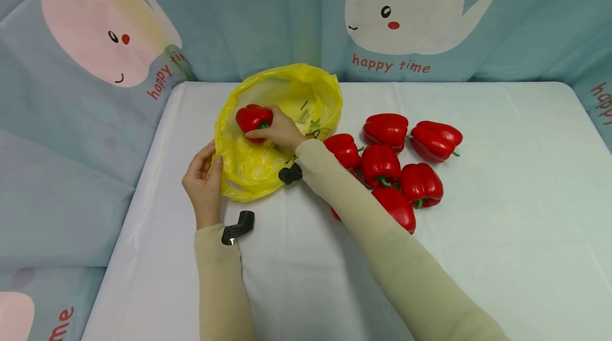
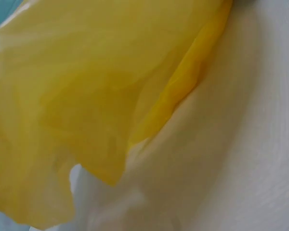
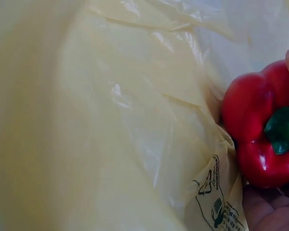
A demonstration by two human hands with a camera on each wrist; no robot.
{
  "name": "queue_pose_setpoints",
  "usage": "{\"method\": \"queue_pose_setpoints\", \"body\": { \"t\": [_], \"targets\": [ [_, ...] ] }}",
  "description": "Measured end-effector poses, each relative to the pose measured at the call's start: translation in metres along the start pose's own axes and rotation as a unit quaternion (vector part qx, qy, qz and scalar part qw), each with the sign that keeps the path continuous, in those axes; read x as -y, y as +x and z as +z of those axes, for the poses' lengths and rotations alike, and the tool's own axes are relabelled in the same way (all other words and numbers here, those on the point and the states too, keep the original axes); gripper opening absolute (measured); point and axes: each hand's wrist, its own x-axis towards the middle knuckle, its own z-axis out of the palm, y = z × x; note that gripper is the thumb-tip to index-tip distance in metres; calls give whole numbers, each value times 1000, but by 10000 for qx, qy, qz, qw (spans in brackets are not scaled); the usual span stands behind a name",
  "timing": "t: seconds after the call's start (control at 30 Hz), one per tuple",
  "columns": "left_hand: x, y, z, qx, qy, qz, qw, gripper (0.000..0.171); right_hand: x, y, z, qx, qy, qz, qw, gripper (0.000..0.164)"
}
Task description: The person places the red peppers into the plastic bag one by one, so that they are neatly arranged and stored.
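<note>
A yellow plastic bag (image 1: 330, 83) stands with its mouth wide at the left of the table, its inside facing up. My left hand (image 1: 203, 179) pinches the bag's left rim between thumb and fingers. Inside the mouth, my right hand (image 1: 283, 127) grips a red bell pepper (image 1: 251, 118) by its sides. The right wrist view shows that pepper (image 3: 253, 108) with its green stem end toward the camera and a thumb and fingers around it. Bag film (image 2: 96, 86) fills much of the left wrist view, where the left hand's grip is hidden.
Several more red bell peppers (image 1: 385, 131) lie in a group right of the bag, some partly hidden under the right sleeve (image 1: 363, 224). A white cloth covers the table (image 1: 516, 213). Behind it hangs a blue curtain (image 1: 268, 17) with printed whales.
</note>
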Motion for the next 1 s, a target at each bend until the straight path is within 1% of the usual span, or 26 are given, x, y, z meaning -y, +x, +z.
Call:
{"method": "queue_pose_setpoints", "body": {
  "t": [0.37, 0.6, 0.87, 1.0],
  "targets": [
    [-2, 0, 4, 101, -329, 86, 9994, 26, -5, -9, -7, -129, -84, 90, 9998, 82],
    [-2, -1, 6, 211, -372, 84, 9991, 26, -8, -13, -11, -183, -86, 152, 9997, 82],
    [-2, -2, 7, 341, -294, 41, 9990, 26, -10, -20, -17, -112, -50, 257, 9996, 79],
    [-1, -2, 9, 374, -369, 66, 9986, 25, -10, -25, -21, -81, -45, 280, 9996, 80]
  ]
}}
